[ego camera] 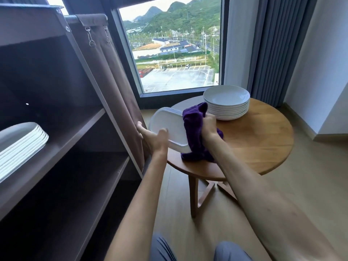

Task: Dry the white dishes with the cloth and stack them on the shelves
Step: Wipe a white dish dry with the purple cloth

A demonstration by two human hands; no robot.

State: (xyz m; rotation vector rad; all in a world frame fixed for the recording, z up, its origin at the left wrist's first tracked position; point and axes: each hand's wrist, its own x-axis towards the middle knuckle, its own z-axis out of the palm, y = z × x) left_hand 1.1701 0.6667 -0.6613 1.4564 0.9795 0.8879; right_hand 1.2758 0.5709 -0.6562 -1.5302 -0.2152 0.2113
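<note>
The left hand (157,137) gripped the smooth, breakable white dish (168,129) by its edge at mid-frame while the right hand (210,127) squeezed the soft purple cloth (194,132) against it.

Both forearms bare from frame bottom up to wrists; no sleeves in view. No watch, bracelet or ring visible on either wrist or on visible fingers. Left hand (153,137) bare, no glove. Right hand (211,127) bare, no glove. Faint marks along right forearm (282,210). Left forearm (139,200) slim, unmarked. Trousers (192,249) grey-blue, soft fabric with creases, visible over both knees at frame bottom.
</note>
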